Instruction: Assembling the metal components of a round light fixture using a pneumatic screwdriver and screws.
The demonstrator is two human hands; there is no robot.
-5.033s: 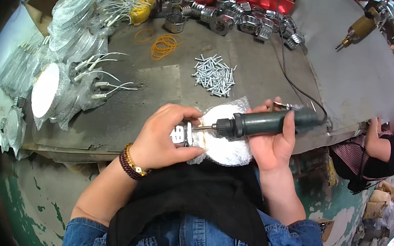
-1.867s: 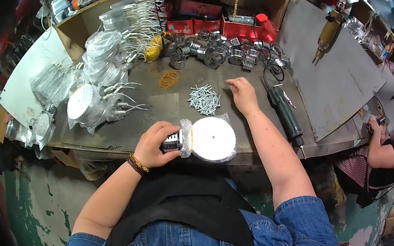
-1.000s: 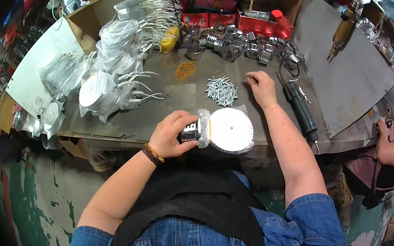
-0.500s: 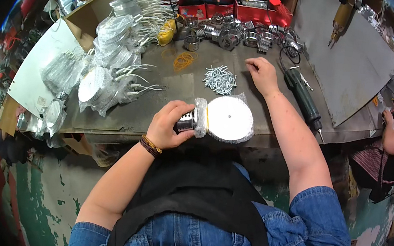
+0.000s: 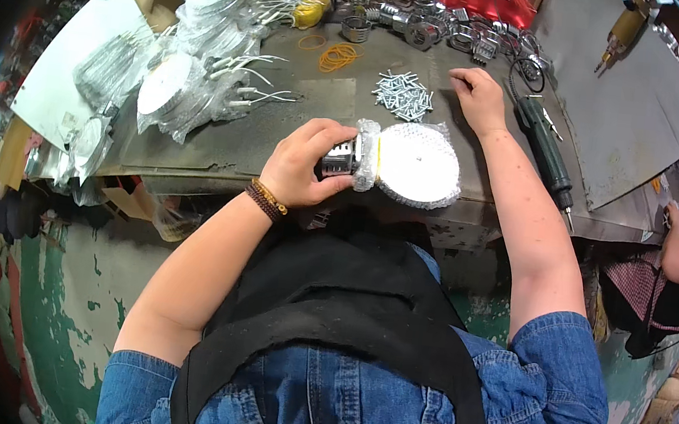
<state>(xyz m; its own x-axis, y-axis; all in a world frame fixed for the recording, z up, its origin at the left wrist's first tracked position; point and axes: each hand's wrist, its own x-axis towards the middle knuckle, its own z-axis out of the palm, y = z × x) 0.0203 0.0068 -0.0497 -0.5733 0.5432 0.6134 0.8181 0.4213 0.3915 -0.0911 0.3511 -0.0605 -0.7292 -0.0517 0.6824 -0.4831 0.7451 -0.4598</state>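
Note:
My left hand (image 5: 305, 165) is wrapped round a slotted chrome-and-black cylinder (image 5: 340, 158). Joined to the cylinder is a white round disc (image 5: 420, 164) in bubble wrap, lying at the table's front edge. A yellow rubber band circles the wrap where disc and cylinder meet. My right hand (image 5: 480, 98) is at the right of a pile of small silver screws (image 5: 403, 95), its fingers curled together. Whatever they may pinch is too small or hidden to make out. Just right of that hand lies a dark green electric screwdriver (image 5: 545, 150), its bit pointing toward me.
Bubble-wrapped discs with white wires (image 5: 166, 83) are heaped at the left. Yellow rubber bands (image 5: 339, 57) lie behind the screws. Chrome rings (image 5: 423, 33) crowd the back. A grey panel (image 5: 620, 102) bounds the right side, with a co-worker's arm (image 5: 676, 238) beyond it.
The whole view has tilted, so the table and both hands appear higher and slightly further right. My left hand keeps its hold on the cylinder; my right hand stays beside the screws.

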